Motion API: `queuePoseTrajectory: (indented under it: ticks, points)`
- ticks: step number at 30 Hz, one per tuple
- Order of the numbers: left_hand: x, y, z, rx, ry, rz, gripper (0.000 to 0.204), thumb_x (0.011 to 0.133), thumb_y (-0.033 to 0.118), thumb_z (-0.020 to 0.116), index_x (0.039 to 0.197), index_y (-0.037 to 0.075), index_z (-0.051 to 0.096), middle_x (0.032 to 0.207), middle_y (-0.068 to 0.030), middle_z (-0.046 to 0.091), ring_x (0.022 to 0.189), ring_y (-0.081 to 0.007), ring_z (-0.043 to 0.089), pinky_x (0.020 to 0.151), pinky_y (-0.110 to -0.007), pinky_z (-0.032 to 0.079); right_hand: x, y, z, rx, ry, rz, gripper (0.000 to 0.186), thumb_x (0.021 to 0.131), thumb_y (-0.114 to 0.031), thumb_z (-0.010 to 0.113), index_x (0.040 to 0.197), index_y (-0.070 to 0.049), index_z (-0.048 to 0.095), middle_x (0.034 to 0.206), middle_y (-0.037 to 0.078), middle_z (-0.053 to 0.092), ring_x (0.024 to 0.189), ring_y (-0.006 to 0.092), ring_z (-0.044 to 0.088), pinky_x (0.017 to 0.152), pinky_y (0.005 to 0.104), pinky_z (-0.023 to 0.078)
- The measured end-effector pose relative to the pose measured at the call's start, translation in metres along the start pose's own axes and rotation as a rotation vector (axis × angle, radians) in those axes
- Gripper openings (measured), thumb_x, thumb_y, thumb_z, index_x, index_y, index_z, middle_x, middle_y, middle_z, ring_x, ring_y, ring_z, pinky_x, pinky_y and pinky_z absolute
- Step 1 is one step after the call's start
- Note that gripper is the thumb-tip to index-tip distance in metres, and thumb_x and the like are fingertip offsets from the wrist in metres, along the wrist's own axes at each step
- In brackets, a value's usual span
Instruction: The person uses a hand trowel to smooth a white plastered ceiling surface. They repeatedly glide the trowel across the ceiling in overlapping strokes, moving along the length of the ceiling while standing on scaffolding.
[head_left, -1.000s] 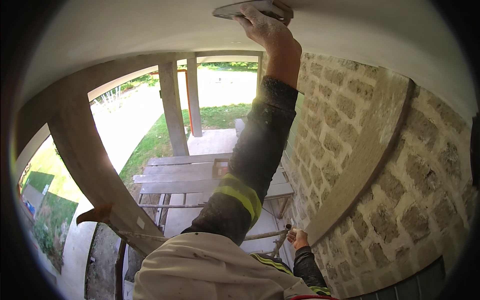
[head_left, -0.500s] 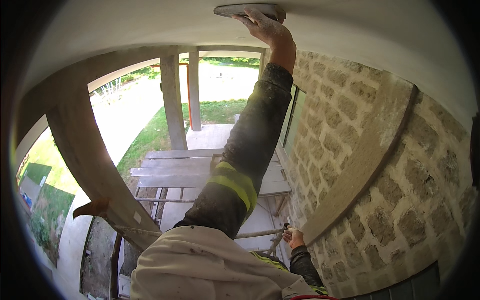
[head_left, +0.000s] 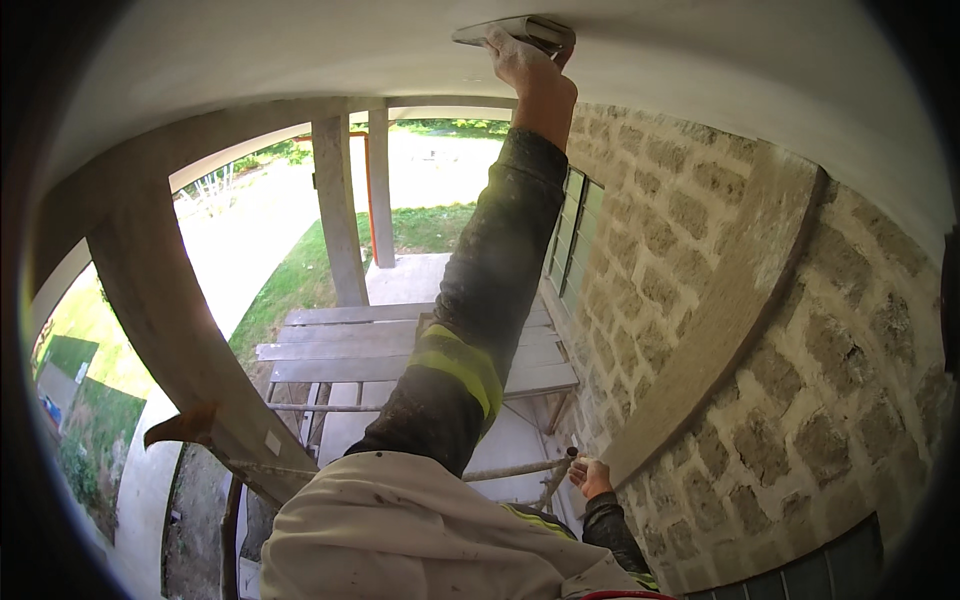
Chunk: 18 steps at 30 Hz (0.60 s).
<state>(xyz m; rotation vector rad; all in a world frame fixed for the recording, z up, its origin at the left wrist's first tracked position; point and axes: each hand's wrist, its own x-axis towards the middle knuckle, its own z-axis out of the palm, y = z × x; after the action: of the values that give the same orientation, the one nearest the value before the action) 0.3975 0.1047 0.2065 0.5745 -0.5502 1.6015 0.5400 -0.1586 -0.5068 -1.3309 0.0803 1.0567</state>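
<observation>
Overhead, my left hand (head_left: 527,66) is closed on a grey plastering float (head_left: 500,29) with a flat face. The float lies up against the pale ceiling (head_left: 330,55), and my fingers hide part of its grip. My left arm, in a dark sleeve with a yellow band, is stretched upward. Low on the right, my right hand (head_left: 592,478) has its fingers curled beside the end of a scaffold pole (head_left: 515,469). Whether they touch the pole, or hold something small, is not clear.
Grey scaffold planks (head_left: 345,352) lie ahead at a lower level. A stone wall (head_left: 690,215) with a concrete band (head_left: 715,325) rises on the right. On the left stands a thick concrete column (head_left: 165,290), with a rusty metal piece (head_left: 180,425) jutting near it.
My left hand and the float have moved slightly right and tilted, showing more of the grip side. The surroundings have shifted a little left in view. My right hand stays near the pole end.
</observation>
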Motion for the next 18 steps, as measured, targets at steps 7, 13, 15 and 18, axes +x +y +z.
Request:
queuePoseTrajectory:
  ticks: [7,13,15,18]
  points:
    - [-0.003,0.004,0.008,-0.078,0.056,-0.008,0.062,0.108,0.049,0.040,0.159,0.020,0.019,0.121,-0.0155,0.052,0.100,-0.0235,0.059,0.077,-0.043,0.059,-0.010,-0.001,-0.005,-0.015,0.025,-0.004,0.029,0.098,-0.013,0.054,0.125,-0.007,0.063,0.092,0.011,0.067,0.076,0.0252,0.066,0.073,0.0429,0.056]
    - [-0.012,0.017,0.011,0.021,-0.047,0.307,0.065,0.109,0.046,0.037,0.162,0.019,0.010,0.124,-0.0138,0.051,0.106,-0.0239,0.057,0.080,-0.039,0.062,-0.010,0.002,-0.001,-0.035,0.035,-0.002,0.030,0.098,-0.013,0.056,0.126,-0.006,0.063,0.095,0.012,0.067,0.078,0.0262,0.067,0.075,0.0428,0.055]
    - [-0.017,0.012,0.016,0.061,-0.082,0.424,0.066,0.110,0.046,0.036,0.162,0.019,0.007,0.125,-0.0124,0.049,0.101,-0.0223,0.058,0.080,-0.037,0.062,-0.009,0.005,-0.002,-0.033,0.003,0.024,0.029,0.098,-0.014,0.056,0.126,-0.007,0.063,0.095,0.013,0.067,0.079,0.0264,0.067,0.075,0.0429,0.055]
    - [-0.028,0.011,0.023,0.024,0.088,-0.073,0.060,0.110,0.048,0.034,0.156,0.012,0.021,0.128,-0.0127,0.048,0.098,-0.0224,0.060,0.083,-0.038,0.063,-0.006,0.008,-0.007,-0.001,-0.030,0.031,0.026,0.098,-0.013,0.055,0.122,-0.009,0.063,0.090,0.012,0.067,0.071,0.0263,0.067,0.066,0.0412,0.055]
